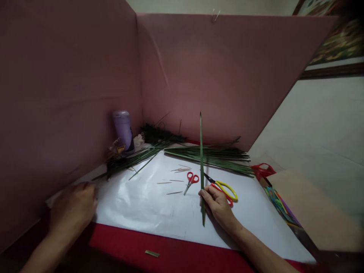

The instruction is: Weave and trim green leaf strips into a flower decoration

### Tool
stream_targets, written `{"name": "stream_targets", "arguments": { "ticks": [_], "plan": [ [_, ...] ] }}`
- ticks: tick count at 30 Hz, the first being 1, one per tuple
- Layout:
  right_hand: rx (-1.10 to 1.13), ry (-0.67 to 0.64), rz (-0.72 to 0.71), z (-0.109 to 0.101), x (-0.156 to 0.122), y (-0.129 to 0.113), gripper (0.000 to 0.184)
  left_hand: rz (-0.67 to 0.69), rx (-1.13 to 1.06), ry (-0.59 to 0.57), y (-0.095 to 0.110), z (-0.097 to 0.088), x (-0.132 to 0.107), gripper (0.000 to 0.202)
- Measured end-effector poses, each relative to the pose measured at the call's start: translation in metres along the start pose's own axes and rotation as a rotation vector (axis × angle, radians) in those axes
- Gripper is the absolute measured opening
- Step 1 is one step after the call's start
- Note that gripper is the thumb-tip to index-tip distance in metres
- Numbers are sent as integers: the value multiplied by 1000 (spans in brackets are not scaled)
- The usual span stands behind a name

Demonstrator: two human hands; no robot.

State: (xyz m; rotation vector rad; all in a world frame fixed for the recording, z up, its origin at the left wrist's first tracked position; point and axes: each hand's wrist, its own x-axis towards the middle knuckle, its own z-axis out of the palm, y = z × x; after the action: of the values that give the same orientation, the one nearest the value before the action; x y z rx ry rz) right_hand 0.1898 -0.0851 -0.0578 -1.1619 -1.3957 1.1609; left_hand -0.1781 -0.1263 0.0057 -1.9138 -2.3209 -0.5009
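My right hand (216, 203) pinches a long narrow green leaf strip (201, 159) near its lower end, holding it upright over the white sheet (148, 206). The strip's tip points up toward the pink board. My left hand (74, 208) rests at the left edge of the white sheet with its fingers curled; nothing shows in it. Small red-handled scissors (191, 181) lie just left of the strip. Larger yellow-and-red scissors (223, 187) lie just beyond my right hand.
Bundles of green leaf strips (216, 156) lie across the back of the sheet. A purple bottle (123, 131) stands in the corner of the pink folded board (222, 72). Thin sticks (174, 181) lie scattered. A brown cardboard piece (309, 208) and colourful papers (280, 206) sit right.
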Motion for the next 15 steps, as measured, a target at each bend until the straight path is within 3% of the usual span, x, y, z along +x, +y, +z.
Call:
{"name": "stream_targets", "arguments": {
  "ticks": [1, 3, 5, 7, 8, 9, 11, 15],
  "plan": [
    [-11, 1, -6, 0, 0, 0, 26, 39, 24, 44, 12, -3, -4, 25],
    [-29, 2, -20, -1, 1, 1, 26, 229, -214, 20, 35, -3, -15, 19],
    [-27, 1, -29, -1, 1, 1, 26, 480, -532, -149, 53, 4, -30, 12],
    [-16, 1, -20, -1, 1, 1, 26, 621, -655, -352, 66, 16, -48, 9],
    [-12, 2, -11, -1, 1, 1, 26, 658, -644, -426, 70, 23, -56, 8],
    [-9, 3, -2, -1, 1, 1, 26, 650, -625, -428, 74, 29, -63, 9],
    [-11, 4, 9, -1, 1, 1, 26, 624, -594, -371, 76, 43, -73, 16],
    [-25, 5, -3, -2, 1, 2, 26, 708, -556, -347, 72, 60, -78, 21]
  ]
}}
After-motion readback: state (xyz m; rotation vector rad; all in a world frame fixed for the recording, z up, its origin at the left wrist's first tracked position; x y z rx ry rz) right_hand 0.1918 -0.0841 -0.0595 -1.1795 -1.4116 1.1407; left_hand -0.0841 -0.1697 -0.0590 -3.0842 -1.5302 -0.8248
